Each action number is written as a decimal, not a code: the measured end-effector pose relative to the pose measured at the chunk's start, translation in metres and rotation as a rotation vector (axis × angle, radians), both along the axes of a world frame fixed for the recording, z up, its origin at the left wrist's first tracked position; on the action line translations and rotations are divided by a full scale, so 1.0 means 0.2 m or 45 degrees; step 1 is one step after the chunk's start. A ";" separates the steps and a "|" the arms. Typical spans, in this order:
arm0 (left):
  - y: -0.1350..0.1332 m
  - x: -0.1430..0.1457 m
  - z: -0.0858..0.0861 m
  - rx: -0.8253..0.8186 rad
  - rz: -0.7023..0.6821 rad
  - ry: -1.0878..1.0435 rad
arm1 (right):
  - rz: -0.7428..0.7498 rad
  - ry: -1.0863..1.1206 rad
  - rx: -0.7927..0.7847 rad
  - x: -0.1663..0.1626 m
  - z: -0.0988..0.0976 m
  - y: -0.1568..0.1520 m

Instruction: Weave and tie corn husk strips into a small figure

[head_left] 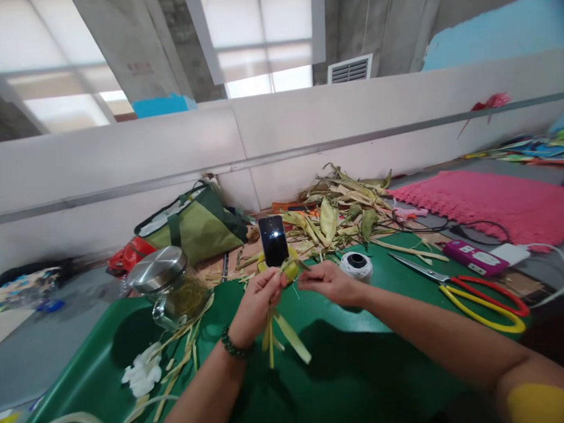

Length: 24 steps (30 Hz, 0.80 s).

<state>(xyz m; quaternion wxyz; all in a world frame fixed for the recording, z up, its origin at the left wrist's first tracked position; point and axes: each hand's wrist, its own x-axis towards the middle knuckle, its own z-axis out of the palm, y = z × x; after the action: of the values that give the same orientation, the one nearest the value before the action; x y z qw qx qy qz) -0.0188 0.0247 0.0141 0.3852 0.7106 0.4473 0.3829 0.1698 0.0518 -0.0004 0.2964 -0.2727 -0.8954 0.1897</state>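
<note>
My left hand [264, 293], with a dark beaded bracelet at the wrist, pinches a small bundle of dried corn husk strips [290, 337]. The pale green and yellow ends hang down below my fingers. Just to the right, my right hand [329, 284] is closed on the upper end of the husk, which bends across between both hands. A thin thread dangles near my right fingertips. Behind the hands a phone [274, 242] stands upright in front of something yellow. A spool of white thread [357, 267] stands just behind my right hand.
Scissors [453, 285] with red and yellow handles lie right, near a purple box [475, 257]. A lidded glass jar [173, 291], crumpled tissue [144, 370] and husk strips are left on the green tray [97, 369]. Behind are a husk pile [342, 202] and green bag [208, 224].
</note>
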 end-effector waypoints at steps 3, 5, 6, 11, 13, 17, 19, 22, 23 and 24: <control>0.02 0.00 -0.02 0.096 0.246 0.282 | 0.010 -0.183 0.273 -0.02 -0.04 -0.04; 0.01 0.00 -0.01 0.013 -0.065 0.457 | 0.000 -0.157 0.316 -0.02 -0.03 -0.04; 0.00 0.00 -0.01 -0.053 -0.277 0.450 | -0.028 -0.077 0.253 -0.01 -0.03 -0.03; 0.00 -0.01 0.01 0.036 0.112 0.060 | -0.052 0.038 0.113 -0.02 -0.04 -0.02; 0.01 0.01 0.00 0.146 0.263 0.282 | 0.026 -0.088 0.260 -0.03 -0.05 -0.04; -0.01 0.02 0.00 -0.098 -0.403 0.338 | -0.101 0.110 0.084 -0.02 -0.04 -0.02; -0.01 0.01 0.02 -0.117 -0.292 0.096 | -0.136 0.185 -0.038 -0.02 -0.04 -0.01; -0.01 0.01 0.01 0.090 0.199 0.151 | -0.011 0.020 0.110 -0.02 -0.05 -0.03; -0.01 0.01 0.01 0.118 0.200 0.250 | 0.030 -0.031 0.173 -0.02 -0.05 -0.04; -0.01 0.02 0.00 0.051 0.040 0.323 | 0.046 -0.048 0.195 -0.02 -0.05 -0.04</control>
<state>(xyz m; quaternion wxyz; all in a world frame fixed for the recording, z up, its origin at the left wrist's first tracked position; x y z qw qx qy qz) -0.0156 0.0229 0.0144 0.3052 0.7537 0.4958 0.3048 0.1668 0.0430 -0.0106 0.2961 -0.2366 -0.9175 0.1207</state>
